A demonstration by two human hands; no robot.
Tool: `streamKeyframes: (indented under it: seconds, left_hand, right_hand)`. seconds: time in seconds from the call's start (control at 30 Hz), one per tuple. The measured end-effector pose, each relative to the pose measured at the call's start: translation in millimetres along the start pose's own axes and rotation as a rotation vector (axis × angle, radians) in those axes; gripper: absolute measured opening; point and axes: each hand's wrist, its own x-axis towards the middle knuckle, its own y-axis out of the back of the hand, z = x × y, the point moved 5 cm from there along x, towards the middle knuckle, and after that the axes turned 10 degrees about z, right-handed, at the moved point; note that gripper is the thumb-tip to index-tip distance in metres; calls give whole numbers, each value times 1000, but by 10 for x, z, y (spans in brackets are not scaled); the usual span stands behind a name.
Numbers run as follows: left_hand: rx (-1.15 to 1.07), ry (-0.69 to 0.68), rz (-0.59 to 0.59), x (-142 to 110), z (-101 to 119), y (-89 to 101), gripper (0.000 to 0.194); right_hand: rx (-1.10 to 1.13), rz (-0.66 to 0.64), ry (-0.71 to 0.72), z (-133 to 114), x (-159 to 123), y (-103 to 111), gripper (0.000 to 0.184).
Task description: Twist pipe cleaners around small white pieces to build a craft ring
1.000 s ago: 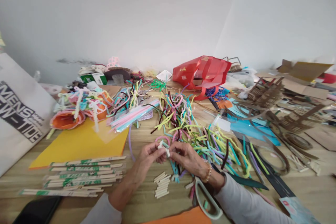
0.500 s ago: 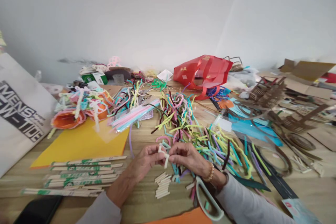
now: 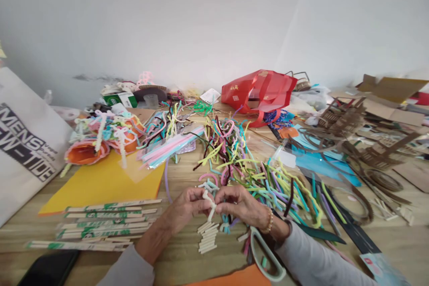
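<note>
Between my two hands is a twisted white pipe cleaner (image 3: 212,204), bent into a zigzag with one end hanging down. The fingertips of my left hand (image 3: 191,205) pinch it from the left. From the right, the thumb and forefinger of my right hand (image 3: 243,204) close on it as well. Just below, short cut white pipe cleaner pieces (image 3: 208,237) lie in a small stack on the table. Pale blue pipe cleaners (image 3: 225,224) lie under and behind the right hand. Near my right wrist rests the pale handle of a pair of scissors (image 3: 264,254).
Loose coloured pipe cleaners (image 3: 231,143) spread across the middle and right. Wrapped chopsticks (image 3: 103,223) and a yellow sheet (image 3: 110,183) lie left, with a black phone (image 3: 50,268) in front. A red bag (image 3: 258,91) stands at the back; brown strips (image 3: 355,156) lie right.
The white pipe cleaner has turned a little and sits slightly lower between my fingertips. Both hands keep nearly the same place.
</note>
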Motion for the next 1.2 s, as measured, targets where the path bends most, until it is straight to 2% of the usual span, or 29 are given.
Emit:
streamKeyframes:
  seconds: [0.3, 0.5, 0.8, 1.0, 1.2]
  left_hand:
    - [190, -189, 118, 71, 26, 97, 12]
    - [136, -191, 168, 68, 25, 112, 18]
    - [141, -233, 230, 66, 45, 125, 17]
    - [185, -216, 225, 35, 84, 52, 23]
    - [196, -212, 225, 60, 76, 86, 20]
  right_hand:
    - [175, 22, -65, 4, 33, 8, 29]
    - [55, 61, -20, -7, 31, 21, 31]
    - [81, 86, -26, -142, 39, 6, 31]
    - [83, 53, -72, -24, 47, 14, 35]
    - [122, 25, -160, 91, 64, 7, 37]
